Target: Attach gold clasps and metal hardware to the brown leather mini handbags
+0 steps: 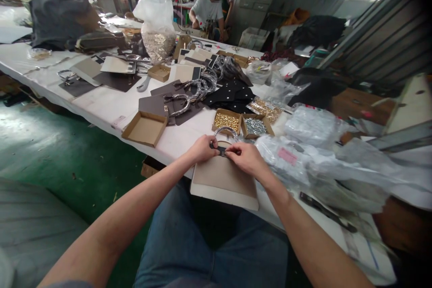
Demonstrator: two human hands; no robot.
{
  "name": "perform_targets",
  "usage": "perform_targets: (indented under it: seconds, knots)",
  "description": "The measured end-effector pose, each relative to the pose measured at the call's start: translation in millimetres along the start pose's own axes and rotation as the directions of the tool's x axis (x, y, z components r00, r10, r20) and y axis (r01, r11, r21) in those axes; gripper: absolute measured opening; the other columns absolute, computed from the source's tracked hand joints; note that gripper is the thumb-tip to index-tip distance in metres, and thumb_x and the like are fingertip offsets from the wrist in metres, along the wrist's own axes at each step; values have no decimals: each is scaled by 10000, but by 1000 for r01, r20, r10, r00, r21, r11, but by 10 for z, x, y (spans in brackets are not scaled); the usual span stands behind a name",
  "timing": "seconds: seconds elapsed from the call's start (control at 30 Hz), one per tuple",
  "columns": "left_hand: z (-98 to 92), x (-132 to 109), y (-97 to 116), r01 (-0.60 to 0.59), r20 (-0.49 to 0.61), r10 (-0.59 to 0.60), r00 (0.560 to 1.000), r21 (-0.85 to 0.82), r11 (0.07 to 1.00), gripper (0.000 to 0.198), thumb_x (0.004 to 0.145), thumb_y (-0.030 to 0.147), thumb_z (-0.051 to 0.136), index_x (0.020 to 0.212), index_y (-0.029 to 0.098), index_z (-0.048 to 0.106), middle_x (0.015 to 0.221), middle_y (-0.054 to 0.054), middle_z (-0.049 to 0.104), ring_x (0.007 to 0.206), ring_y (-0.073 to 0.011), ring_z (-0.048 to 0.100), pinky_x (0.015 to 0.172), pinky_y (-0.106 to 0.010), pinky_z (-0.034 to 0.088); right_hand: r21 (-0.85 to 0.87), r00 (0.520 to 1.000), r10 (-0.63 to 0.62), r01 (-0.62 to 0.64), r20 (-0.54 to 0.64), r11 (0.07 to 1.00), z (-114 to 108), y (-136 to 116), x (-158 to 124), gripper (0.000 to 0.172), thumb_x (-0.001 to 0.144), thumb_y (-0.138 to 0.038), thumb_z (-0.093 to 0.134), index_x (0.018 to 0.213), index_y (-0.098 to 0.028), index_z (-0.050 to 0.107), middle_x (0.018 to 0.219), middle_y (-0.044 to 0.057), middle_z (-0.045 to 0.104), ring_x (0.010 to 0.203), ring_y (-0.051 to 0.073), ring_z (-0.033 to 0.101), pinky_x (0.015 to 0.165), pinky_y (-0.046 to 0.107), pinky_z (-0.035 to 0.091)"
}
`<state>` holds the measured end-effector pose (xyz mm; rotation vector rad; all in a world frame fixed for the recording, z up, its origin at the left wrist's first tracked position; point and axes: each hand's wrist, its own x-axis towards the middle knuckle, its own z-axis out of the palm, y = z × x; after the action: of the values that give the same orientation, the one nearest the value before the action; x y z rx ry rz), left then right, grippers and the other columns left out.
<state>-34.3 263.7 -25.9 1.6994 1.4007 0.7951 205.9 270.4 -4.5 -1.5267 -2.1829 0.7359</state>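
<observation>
A gap on the left, clutter ahead and right.
Bare white tabletop (180, 140) leaves a hand room to pass between the shallow cardboard tray (144, 128) and the person's left hand (206, 148). Straight ahead, the box of gold-coloured pieces (240, 124) and the box of silver-coloured pieces (269, 127) stand in the way; beside the right hand (248, 157), plastic-wrapped bundles (297, 168) crowd the table.

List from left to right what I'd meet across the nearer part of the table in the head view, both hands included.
Shallow cardboard box → left hand → dark strip → right hand → pink label → long black object.
</observation>
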Motion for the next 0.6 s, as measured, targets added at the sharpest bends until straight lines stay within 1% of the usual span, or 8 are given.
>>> perform_targets:
  seconds: [0.1, 0.17, 0.27, 0.4, 0.5, 0.6]
  knots:
    - [-4, 5, -9, 2, 4, -2, 1000, 9, 1000, 153, 761, 212, 848, 872, 198, 743, 863, -17, 750, 819, -210, 651, 732, -308, 432, 7, 998, -51, 51, -31, 999, 15, -14, -48, 199, 958, -337, 765, 1093, -277, 898, 1078, 39, 876, 923, 237, 782, 879, 365, 575]
    - [-1, 14, -19, 2, 8, -2, 1000, 10, 1000, 157, 757, 213, 846, 873, 195, 741, 838, -11, 737, 805, -205, 643, 724, -306, 425, -26, 992, -123, 122, -41, 992, 16, -30, -85, 188, 991, -295, 716, 1058, -275, 891, 1083, 45, 863, 957, 241, 776, 899, 369, 566]
    - [10, 26, -30, 11, 16, -11, 1000, 2, 1000, 173, 752, 233, 851, 879, 194, 740, 787, 5, 709, 765, -194, 612, 716, -304, 420, -88, 980, -197, 194, -33, 977, 10, -51, -139, 236, 1024, -246, 653, 1054, -280, 885, 1094, 60, 845, 996, 253, 764, 934, 379, 561]
    - [12, 15, -9, 49, 15, -49, 999, -41, 998, 187, 737, 247, 854, 870, 199, 731, 772, 14, 689, 752, -184, 591, 694, -288, 412, -102, 983, -180, 176, -31, 979, 27, -43, -168, 248, 1034, -245, 642, 1073, -288, 883, 1143, 74, 842, 1062, 276, 765, 992, 392, 576]
    - [3, 3, 14, 111, 56, -105, 993, -115, 987, 202, 737, 264, 850, 890, 196, 738, 792, 17, 691, 700, -161, 577, 651, -274, 402, -94, 989, -144, 140, -32, 986, 60, -23, -153, 240, 1028, -250, 648, 1048, -284, 885, 1150, 74, 847, 1068, 275, 770, 1011, 393, 581]
    - [13, 11, 16, 167, 78, -157, 985, -151, 974, 266, 719, 299, 883, 925, 195, 750, 804, 20, 695, 643, -141, 547, 606, -265, 384, -94, 991, -130, 127, -31, 987, 86, -16, -136, 256, 1019, -226, 642, 1033, -282, 891, 1148, 70, 852, 1056, 263, 772, 1007, 386, 580]
